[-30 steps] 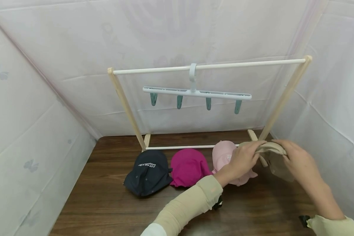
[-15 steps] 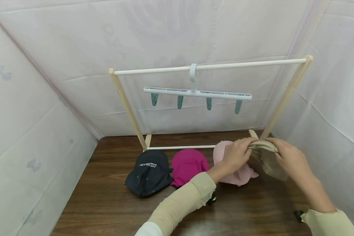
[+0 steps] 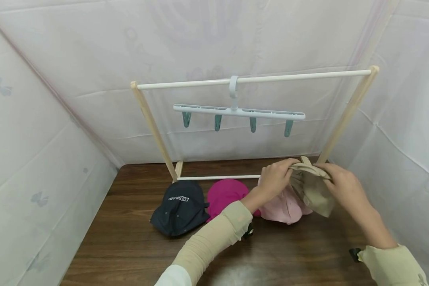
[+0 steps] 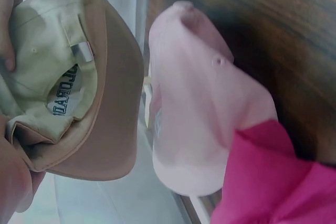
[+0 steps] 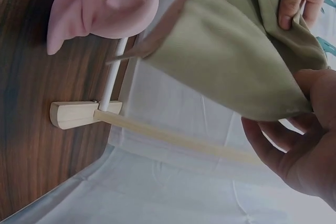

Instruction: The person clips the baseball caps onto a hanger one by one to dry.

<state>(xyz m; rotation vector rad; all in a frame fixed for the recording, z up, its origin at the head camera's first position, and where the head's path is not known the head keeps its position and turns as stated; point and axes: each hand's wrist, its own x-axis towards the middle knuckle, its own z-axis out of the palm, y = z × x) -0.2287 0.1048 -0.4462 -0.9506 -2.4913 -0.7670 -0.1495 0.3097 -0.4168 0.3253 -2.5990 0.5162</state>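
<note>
A khaki baseball cap [image 3: 316, 194] hangs above the table's right side, held between both hands. My left hand [image 3: 276, 178] pinches one edge of it, and my right hand [image 3: 344, 186] grips the opposite edge. In the left wrist view the khaki cap [image 4: 47, 72] shows its back strap, with dark lettering seen through the gap. Behind and below the held cap, a pink cap [image 3: 282, 206] lies on the table, partly hidden by my left hand and the khaki cap. To its left are a magenta cap [image 3: 226, 196] and a dark navy cap [image 3: 180, 206] with white lettering.
A wooden rack with a white top bar [image 3: 289, 77] stands at the table's back. From the bar hangs a pale blue hanger [image 3: 239, 112] with several green clips [image 3: 253, 125]. White fabric walls [image 3: 57, 159] enclose the brown wooden table [image 3: 128, 246].
Both hands have moved left and slightly up with the khaki cap, which now overlaps more of the pink cap. The other caps and the hanger stay in place.
</note>
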